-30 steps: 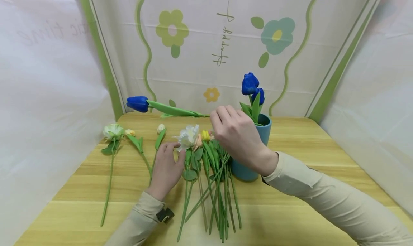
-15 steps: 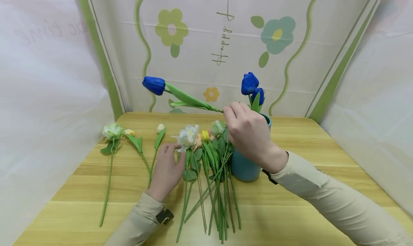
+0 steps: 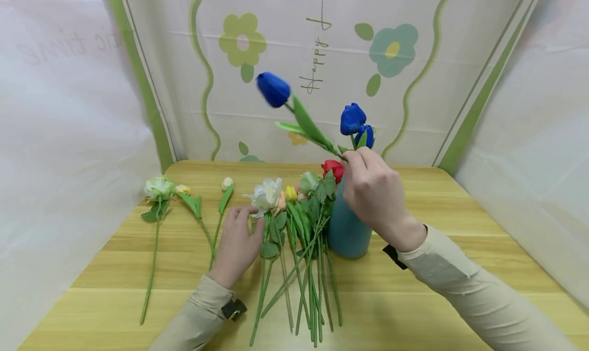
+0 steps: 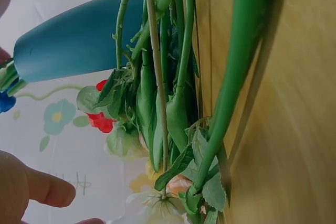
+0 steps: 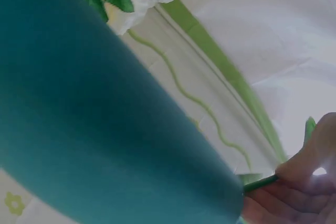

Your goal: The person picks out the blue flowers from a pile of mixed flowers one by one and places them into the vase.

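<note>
My right hand [image 3: 381,195] pinches the green stem of a blue tulip [image 3: 273,89] above the blue vase [image 3: 348,226]. The tulip tilts, its bloom up and to the left. In the right wrist view, the stem [image 5: 261,183] runs from the fingers to the vase's mouth; whether its end is inside, I cannot tell. Two blue tulips [image 3: 353,119] stand in the vase, partly hidden by my right hand. My left hand [image 3: 236,246] holds nothing, its fingers loosely bent beside a white flower [image 3: 266,195]. In the left wrist view its thumb [image 4: 52,188] is apart from the stems.
Left of the vase lies a pile of flowers with crossing stems [image 3: 315,289], among them a yellow tulip [image 3: 291,193] and a red flower [image 3: 333,170]. Farther left lie a pale green flower [image 3: 159,188] and two small buds on stems. A printed curtain [image 3: 285,44] encloses the table.
My right hand has moved right to the vase, and the tulip in it has swung from nearly level to tilted, bloom up. The left hand has stayed in place. The red flower has come into view.
</note>
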{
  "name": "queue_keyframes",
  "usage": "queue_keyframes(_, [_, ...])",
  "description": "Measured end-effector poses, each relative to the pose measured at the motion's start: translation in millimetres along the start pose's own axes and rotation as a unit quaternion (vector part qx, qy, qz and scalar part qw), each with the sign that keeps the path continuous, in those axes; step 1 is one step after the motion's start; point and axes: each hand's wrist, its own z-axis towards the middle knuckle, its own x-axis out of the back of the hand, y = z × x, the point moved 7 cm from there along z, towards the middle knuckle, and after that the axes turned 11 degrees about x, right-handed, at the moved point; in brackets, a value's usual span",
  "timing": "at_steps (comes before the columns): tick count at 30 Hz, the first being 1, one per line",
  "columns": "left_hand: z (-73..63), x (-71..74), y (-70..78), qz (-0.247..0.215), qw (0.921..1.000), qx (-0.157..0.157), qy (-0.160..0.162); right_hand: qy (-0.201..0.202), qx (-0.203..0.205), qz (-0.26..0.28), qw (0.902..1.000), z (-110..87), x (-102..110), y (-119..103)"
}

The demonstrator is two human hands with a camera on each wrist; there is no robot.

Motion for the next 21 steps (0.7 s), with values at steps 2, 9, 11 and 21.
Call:
queue_keyframes(2, [0.5,-0.6,-1.9,0.001,1.0000,0.006,-0.004,-0.002,-0.013,-0.009,0.9999,-4.5,1,5])
queue_keyframes(9, [1.6,-2.2,-5.4,0.004,0.9999,0.011,-0.007,0.000,-0.041,-0.020,0.9990,-16.9,5,18])
queue_keyframes(11, [2.7,-3.0,-7.0,0.004,0.9998,0.015,-0.009,-0.002,-0.050,-0.016,0.9986,-20.0,6,21])
queue_keyframes(21, [4.1,-3.8,-10.6,0.002,0.9998,0.013,-0.013,0.018,-0.115,0.013,0.9932,-44.6,6,35])
